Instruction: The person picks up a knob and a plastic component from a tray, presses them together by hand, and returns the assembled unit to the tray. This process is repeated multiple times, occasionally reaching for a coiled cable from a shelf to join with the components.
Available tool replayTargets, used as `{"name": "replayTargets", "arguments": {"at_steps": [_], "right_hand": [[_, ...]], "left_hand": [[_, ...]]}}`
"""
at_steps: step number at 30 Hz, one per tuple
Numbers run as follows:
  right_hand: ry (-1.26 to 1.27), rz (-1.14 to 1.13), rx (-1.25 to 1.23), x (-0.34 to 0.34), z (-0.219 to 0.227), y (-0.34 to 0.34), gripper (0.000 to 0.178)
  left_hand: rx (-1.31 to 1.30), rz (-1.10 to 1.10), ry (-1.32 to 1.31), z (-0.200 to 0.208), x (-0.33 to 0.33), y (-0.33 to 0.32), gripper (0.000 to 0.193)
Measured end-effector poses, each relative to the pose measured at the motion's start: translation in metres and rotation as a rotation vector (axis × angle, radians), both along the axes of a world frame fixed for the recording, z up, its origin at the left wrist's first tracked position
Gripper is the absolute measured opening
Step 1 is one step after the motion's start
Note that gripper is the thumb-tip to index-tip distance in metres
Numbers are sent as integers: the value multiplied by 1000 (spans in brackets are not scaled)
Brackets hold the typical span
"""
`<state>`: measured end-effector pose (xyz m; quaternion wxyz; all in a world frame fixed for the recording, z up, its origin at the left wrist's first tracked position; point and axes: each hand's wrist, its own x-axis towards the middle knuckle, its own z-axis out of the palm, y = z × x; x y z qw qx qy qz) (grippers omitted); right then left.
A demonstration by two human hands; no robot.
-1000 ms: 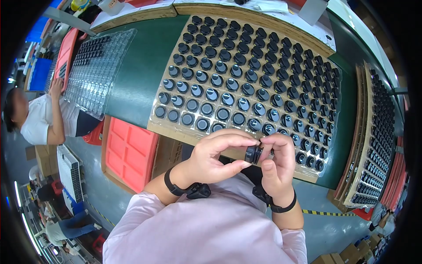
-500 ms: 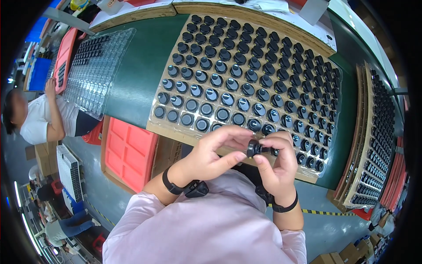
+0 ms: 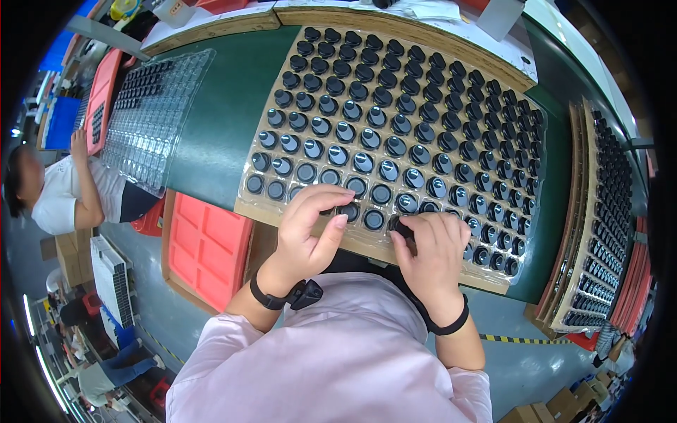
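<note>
The right hand [image 3: 434, 247] is curled over a small black round part [image 3: 403, 228], fingers clamped on it at the near edge of the big tray [image 3: 282, 211] — the part sits just above the front row of seats. The left hand [image 3: 307, 229] rests beside it, fingers loosely spread, fingertips touching another black part [image 3: 348, 209] in that row. Beyond, rows of like parts fill the tray on the green bench [image 3: 218, 120] — a clear blister tray [image 3: 151, 116] lies to the left, a red bin [image 3: 204, 247] below it.
</note>
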<state>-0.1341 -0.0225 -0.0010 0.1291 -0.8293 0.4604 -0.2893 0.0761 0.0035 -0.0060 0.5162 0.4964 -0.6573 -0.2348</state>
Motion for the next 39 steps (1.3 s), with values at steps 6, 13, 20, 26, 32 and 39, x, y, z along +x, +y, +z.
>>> {"name": "replayTargets", "arguments": {"at_steps": [6,13,20,26,32,39], "right_hand": [[69,12,1,6,2,0,29],[63,65,3,-19,43,-13,31],[78,-17,-172,-71,113,-39,28],[155,-99,-272,-112,162,-48,24],[142,-185,-298,-142,157,-48,20],[110,-138,-216,-166,135,-50,18]], "left_hand": [[-41,9,-148,6,-1,-6,21],[-50,-49,-198,21,-6,-16,19],[-33,-17,-143,43,6,-22,19],[-41,43,-146,61,18,-33,16],[-5,59,-23,56,23,-43,16],[56,90,-64,60,10,-44,16]]}}
